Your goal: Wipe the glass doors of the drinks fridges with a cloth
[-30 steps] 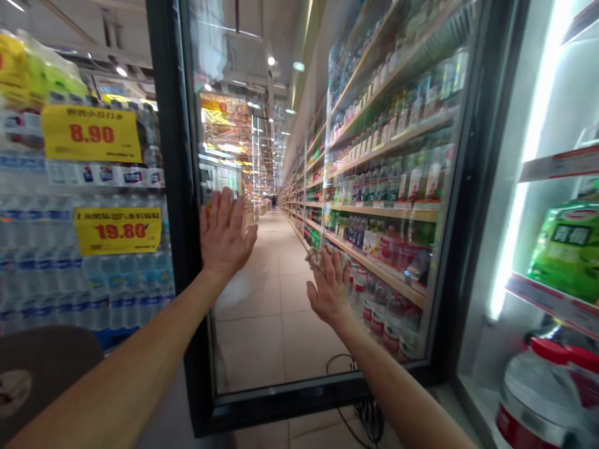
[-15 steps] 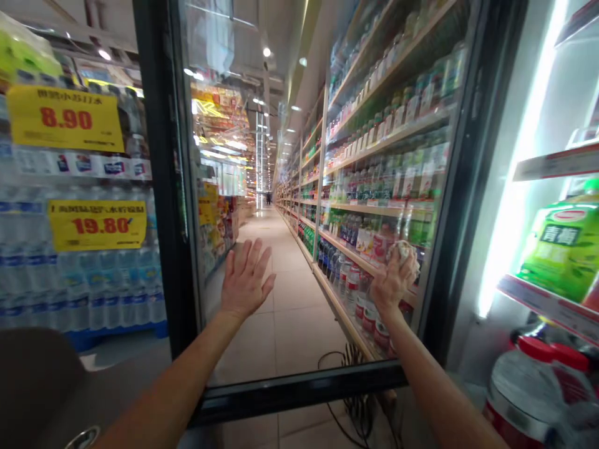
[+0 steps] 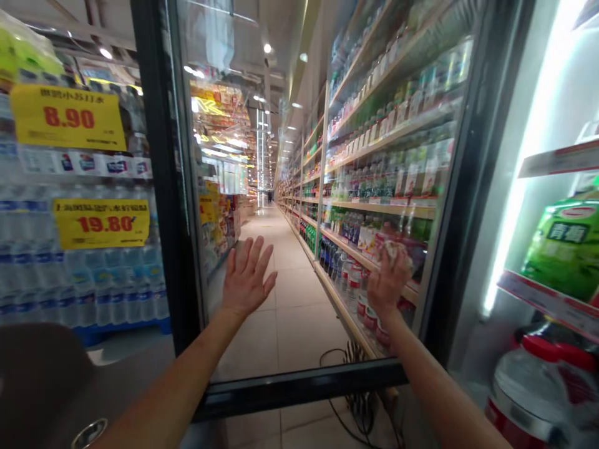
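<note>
A glass door (image 3: 299, 330) in a black frame stands in front of me, and the aisle shows through it. My left hand (image 3: 248, 277) lies against the pane at the lower left, fingers spread and holding nothing. On the right side of the glass, my right hand (image 3: 386, 290) is closed around a crumpled light-coloured cloth (image 3: 399, 252) and presses it to the pane. That hand and the cloth are somewhat blurred.
Bottled-water packs (image 3: 107, 274) with yellow price signs (image 3: 102, 223) are stacked on the left. Lit cooler shelves (image 3: 552, 305) with drinks stand at the right, a large red-capped bottle (image 3: 528, 386) lowest. A coiled black cable (image 3: 358, 399) lies on the floor below the door.
My right hand and the cloth have shifted slightly left on the glass. My left hand stays nearly where it was, still spread.
</note>
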Action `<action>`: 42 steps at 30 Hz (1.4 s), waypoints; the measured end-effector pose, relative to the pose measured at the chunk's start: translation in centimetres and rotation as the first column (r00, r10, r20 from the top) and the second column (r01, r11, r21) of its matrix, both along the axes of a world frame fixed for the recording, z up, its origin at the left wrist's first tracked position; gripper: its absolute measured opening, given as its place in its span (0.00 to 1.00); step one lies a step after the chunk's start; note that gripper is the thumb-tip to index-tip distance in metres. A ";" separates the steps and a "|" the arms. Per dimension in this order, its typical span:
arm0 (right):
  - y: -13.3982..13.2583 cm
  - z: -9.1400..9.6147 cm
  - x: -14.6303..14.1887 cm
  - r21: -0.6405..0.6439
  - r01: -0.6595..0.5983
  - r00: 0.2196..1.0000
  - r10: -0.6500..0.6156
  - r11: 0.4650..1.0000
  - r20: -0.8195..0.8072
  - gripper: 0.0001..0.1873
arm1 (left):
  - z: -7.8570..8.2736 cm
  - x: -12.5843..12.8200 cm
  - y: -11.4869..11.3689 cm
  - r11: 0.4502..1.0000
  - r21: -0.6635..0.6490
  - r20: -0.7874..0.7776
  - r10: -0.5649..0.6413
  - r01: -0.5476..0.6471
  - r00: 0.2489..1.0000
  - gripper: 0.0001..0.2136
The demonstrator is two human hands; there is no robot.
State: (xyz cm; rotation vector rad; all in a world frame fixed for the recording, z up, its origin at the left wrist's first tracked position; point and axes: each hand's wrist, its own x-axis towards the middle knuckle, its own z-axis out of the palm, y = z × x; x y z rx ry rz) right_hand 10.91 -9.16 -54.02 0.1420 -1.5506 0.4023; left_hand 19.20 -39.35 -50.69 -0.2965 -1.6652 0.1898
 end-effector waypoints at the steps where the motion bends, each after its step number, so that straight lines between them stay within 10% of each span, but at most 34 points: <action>1: 0.6 0.6 -0.2 -0.086 0.005 1.000 -0.005 0.996 -0.004 0.27 | 0.0 0.0 0.0 1.000 0.007 0.004 -0.004 0.004 1.000 0.32; 4: -1.4 1.4 0.5 -0.135 -0.032 1.000 0.031 0.990 -0.004 0.27 | -0.1 0.0 0.0 0.999 0.028 0.027 -0.027 0.027 0.999 0.32; 10: -7.1 -0.6 2.6 0.384 -0.164 0.985 0.170 0.909 0.019 0.24 | 0.0 0.0 -0.1 1.000 -0.007 0.007 -0.005 0.005 1.000 0.32; 14: -1.5 0.3 0.8 0.075 -0.042 0.999 0.041 0.996 0.012 0.26 | 0.1 0.3 0.1 0.999 -0.031 -0.014 0.021 -0.022 1.000 0.30; 18: 1.0 1.9 -0.3 -0.249 -0.014 1.000 0.010 0.968 -0.018 0.29 | 0.0 0.5 0.2 1.000 -0.012 -0.006 0.007 -0.007 1.000 0.31; 26: -6.9 -0.4 2.1 0.301 -0.123 0.992 0.129 0.946 -0.001 0.24 | -0.1 0.5 0.1 1.000 0.014 0.050 -0.004 0.003 0.999 0.30; 34: 0.0 3.8 0.3 -0.188 -0.077 0.997 0.074 0.979 -0.020 0.27 | -0.1 0.8 0.4 0.999 0.001 0.049 0.035 -0.036 0.998 0.28; 38: -6.3 1.9 2.7 0.135 -0.121 0.991 0.128 0.983 -0.039 0.25 | -0.1 0.6 0.3 0.999 0.001 0.038 0.046 -0.046 0.998 0.27; 42: -9.2 -1.0 4.0 0.603 -0.207 0.963 0.270 0.770 -0.015 0.19 | 0.0 0.6 0.1 1.000 -0.004 0.035 0.007 -0.006 0.999 0.29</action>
